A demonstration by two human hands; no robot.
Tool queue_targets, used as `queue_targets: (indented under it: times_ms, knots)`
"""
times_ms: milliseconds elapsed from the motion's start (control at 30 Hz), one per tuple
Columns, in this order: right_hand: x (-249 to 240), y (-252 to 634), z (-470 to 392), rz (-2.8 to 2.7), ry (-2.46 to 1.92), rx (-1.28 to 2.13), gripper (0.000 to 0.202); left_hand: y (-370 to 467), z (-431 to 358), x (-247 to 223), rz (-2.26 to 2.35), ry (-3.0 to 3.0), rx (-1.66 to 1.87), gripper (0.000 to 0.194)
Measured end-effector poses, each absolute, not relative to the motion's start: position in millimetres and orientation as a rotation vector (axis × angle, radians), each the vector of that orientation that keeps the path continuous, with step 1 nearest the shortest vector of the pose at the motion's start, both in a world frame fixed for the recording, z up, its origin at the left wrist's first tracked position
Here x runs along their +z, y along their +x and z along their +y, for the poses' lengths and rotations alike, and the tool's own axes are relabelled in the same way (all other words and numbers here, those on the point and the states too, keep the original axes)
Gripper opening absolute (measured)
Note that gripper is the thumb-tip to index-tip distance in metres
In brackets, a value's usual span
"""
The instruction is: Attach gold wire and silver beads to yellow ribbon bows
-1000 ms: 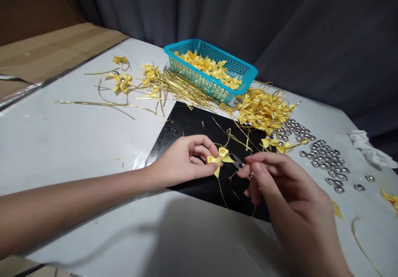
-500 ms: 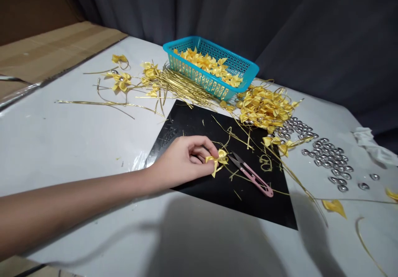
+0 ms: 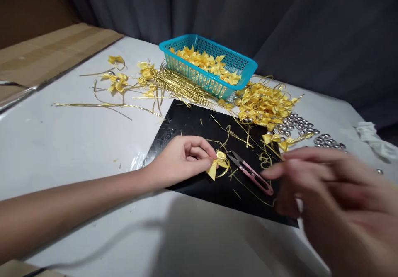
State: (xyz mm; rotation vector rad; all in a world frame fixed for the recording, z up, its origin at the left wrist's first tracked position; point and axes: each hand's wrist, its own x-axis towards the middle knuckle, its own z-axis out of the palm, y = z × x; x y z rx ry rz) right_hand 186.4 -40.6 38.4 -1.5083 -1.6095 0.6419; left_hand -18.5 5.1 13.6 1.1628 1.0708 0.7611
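At the frame's centre the left hand (image 3: 178,161) pinches the yellow bow (image 3: 221,164) between closed fingers, probably to steady it; at lower right the right hand (image 3: 329,202) curls loosely (too blurred to tell if it holds anything) near pink snips (image 3: 248,169), apparently lying handy on the black mat (image 3: 192,121)

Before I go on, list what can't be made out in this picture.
All in the head view:
Right hand: blurred; whether it holds anything is unclear.
Beads: the right hand hides how far they spread.
Bow: its pinched part is covered by the left hand.
Basket: ribbons cover its floor.
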Motion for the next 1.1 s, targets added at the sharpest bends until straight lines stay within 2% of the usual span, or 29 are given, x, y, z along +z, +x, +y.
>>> queue_targets:
  times_ms: [67, 267, 500, 1100]
  knots:
    - [40.0, 168.2, -40.9, -1.675, -1.509, 0.714, 0.009, -18.7, 4.9, 15.2, 1.064, 1.159, 0.76, 0.007]
    - [31.5, 142.5, -41.5, -1.782, -1.583, 0.868, 0.01, -18.1, 3.9, 16.2, 1.033, 1.151, 0.745, 0.007]
    - [29.3, 143.6, -41.2, -1.848, -1.625, 0.825, 0.015, -18.5, 2.8, 17.4, 1.029, 1.149, 0.769, 0.006]
    - [23.9, 142.8, -41.9, -1.8, -1.594, 0.806, 0.014, -18.6, 3.1, 16.7, 1.023, 1.156, 0.781, 0.007]
